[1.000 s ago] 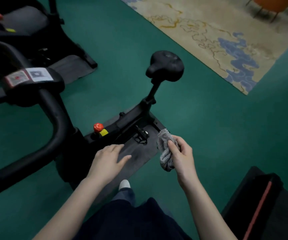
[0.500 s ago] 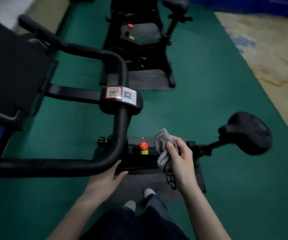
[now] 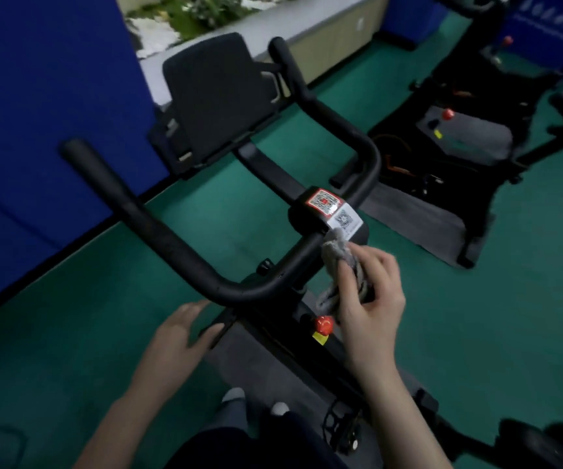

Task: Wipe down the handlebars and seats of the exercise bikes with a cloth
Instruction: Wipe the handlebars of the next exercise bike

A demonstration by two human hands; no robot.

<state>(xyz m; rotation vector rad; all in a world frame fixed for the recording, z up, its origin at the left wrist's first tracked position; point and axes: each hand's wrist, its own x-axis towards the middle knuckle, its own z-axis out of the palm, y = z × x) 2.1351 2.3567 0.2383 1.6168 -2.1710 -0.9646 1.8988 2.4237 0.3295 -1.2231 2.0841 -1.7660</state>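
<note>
Against the handlebar (image 3: 185, 245), the right hand (image 3: 370, 299) pinches the grey cloth (image 3: 339, 258); the left hand (image 3: 180, 336) hovers spread below.

My right hand (image 3: 370, 301) has lifted the grey cloth (image 3: 339, 253) up against the black handlebar (image 3: 185, 252) beside its clamp; my left hand (image 3: 175, 336) has dropped just below the bar.

A crumpled grey cloth (image 3: 339, 253) is pressed against the black, U-shaped handlebars (image 3: 185, 252); the black seat (image 3: 540, 441) is seen lower right.

Seat (image 3: 540, 441) cut off at the bottom edge.
</note>
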